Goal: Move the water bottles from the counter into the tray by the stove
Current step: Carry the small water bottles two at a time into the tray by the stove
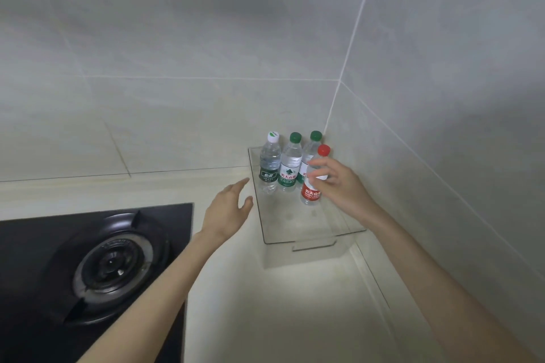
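A: 4 bottles in the tray (pixel 295 224) already?

B: Yes, 4, all upright. 3 stand in a row at its far end: a white-capped bottle (pixel 269 162), a green-capped bottle (pixel 290 168) right against it, and a second green-capped bottle (pixel 314 141) nearest the wall corner. The red-capped bottle (pixel 311 193) stands just in front of that last one.

A: And the hands?

B: The right grip (pixel 339 186) curls thumb and fingers round the red-capped bottle's upper half, though the fingers are blurred. The left grip (pixel 228 209) is spread, fingers straight, just beside the tray's left wall. I cannot tell whether it touches.

A: Where is the tray?

B: On the desk (pixel 265 303), in the wall corner, right of the stove (pixel 97 259).
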### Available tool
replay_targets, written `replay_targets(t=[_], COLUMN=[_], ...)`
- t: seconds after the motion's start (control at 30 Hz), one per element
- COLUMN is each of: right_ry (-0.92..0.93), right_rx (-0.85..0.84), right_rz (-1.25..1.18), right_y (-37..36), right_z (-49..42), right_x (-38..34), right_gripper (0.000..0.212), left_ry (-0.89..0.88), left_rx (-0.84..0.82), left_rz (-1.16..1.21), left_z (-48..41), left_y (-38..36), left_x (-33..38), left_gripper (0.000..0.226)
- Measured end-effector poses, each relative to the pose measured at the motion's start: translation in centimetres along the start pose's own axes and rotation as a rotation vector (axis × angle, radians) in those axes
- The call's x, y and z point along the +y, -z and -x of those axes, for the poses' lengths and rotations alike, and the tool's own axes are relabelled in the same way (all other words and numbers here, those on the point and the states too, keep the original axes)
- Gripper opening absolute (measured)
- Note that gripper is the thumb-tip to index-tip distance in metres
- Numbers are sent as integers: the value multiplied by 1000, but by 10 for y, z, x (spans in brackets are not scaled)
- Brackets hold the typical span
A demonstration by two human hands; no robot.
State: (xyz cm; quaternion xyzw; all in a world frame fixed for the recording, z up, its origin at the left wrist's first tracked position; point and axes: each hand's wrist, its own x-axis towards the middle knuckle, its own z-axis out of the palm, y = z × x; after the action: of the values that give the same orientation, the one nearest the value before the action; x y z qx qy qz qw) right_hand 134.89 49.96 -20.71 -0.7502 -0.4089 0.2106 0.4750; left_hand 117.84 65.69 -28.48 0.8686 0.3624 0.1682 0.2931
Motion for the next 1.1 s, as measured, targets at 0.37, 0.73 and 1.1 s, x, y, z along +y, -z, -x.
replay_targets(t=[0.37, 0.73, 1.1], right_ry=[133, 198, 376], right_rx=[-40, -309, -808], right_rz=[-11, 20, 94], right_y=[-43, -88, -173], right_z=[87, 181, 306], right_x=[-33, -44, -106], right_gripper=[25, 26, 27], left_ry=[17, 204, 504], left_rx=[110, 213, 452], left_rz=[102, 13, -38], left_z=[98, 264, 485], left_y=[60, 88, 133], left_x=[-15, -32, -25], left_gripper=[38, 40, 37])
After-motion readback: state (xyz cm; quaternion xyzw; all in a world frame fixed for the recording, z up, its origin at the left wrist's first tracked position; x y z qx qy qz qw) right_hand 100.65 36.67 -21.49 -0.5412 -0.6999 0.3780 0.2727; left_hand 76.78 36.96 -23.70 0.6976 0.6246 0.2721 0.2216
